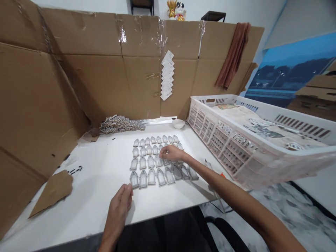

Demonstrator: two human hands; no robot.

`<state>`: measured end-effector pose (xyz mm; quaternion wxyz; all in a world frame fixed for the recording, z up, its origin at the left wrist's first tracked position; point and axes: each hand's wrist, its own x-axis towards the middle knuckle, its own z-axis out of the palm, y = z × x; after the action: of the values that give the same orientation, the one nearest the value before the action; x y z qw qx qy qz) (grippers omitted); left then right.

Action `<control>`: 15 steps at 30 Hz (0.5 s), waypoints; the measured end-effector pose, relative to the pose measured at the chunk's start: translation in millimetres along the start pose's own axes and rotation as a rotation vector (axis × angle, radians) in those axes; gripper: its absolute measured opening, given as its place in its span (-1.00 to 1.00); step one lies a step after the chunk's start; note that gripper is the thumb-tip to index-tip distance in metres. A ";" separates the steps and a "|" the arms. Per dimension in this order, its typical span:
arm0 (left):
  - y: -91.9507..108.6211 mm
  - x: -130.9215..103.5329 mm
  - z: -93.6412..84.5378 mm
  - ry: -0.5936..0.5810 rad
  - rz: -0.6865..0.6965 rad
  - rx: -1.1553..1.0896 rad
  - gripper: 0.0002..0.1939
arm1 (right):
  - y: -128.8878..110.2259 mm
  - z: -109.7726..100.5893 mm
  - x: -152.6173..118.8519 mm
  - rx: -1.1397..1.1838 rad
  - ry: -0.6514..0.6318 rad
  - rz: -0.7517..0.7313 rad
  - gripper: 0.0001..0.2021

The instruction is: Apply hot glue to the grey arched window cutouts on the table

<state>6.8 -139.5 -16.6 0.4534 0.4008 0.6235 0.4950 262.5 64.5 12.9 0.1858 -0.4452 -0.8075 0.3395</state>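
Note:
Rows of small grey arch-shaped frames (151, 176) lie on the white table (94, 196), each with a small ring at its pointed end. My left hand (119, 203) is closed at the front left corner of the rows, its fingertips at the lower edge of the nearest frame (134, 179). Over the middle rows reaches my right hand (172, 153), fingers pinched downward among the frames and covering several of them. Whatever lies between the fingertips of either hand is too small to make out.
A heap of small grey cylindrical pieces (120, 125) lies at the back left, a white bowl (178, 123) at the back. On the right stands a large white plastic crate (223, 140). Cardboard walls (141, 77) enclose the back and left. A torn cardboard piece (54, 190) lies left.

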 end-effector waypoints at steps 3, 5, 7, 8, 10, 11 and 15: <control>5.9 -5.5 1.8 -0.012 0.018 -0.010 -0.43 | 2.1 1.3 3.0 -0.005 0.004 0.007 -0.83; 9.2 -8.7 2.7 -0.014 0.026 -0.023 -0.49 | 3.3 1.6 4.1 -0.008 0.007 0.005 -0.83; 11.0 -10.7 3.4 -0.015 0.028 -0.026 -0.53 | 4.7 2.3 4.9 -0.008 0.009 0.001 -0.83; 11.5 -11.1 3.6 -0.012 0.027 -0.024 -0.54 | 5.4 2.9 5.2 -0.005 0.009 -0.002 -0.83; 11.7 -11.3 4.2 -0.004 0.023 -0.021 -0.54 | 7.2 4.8 5.4 0.007 0.002 -0.010 -0.82; 11.8 -11.1 4.4 -0.003 0.021 -0.018 -0.53 | 8.0 5.9 5.4 0.013 -0.004 -0.015 -0.81; 11.5 -9.9 4.9 -0.010 0.021 0.001 -0.52 | 10.9 8.8 4.3 0.030 -0.031 -0.035 -0.82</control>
<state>14.8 -145.5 -4.1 0.4511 0.4100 0.6172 0.4975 261.4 68.9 -1.0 0.1859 -0.4229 -0.8128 0.3549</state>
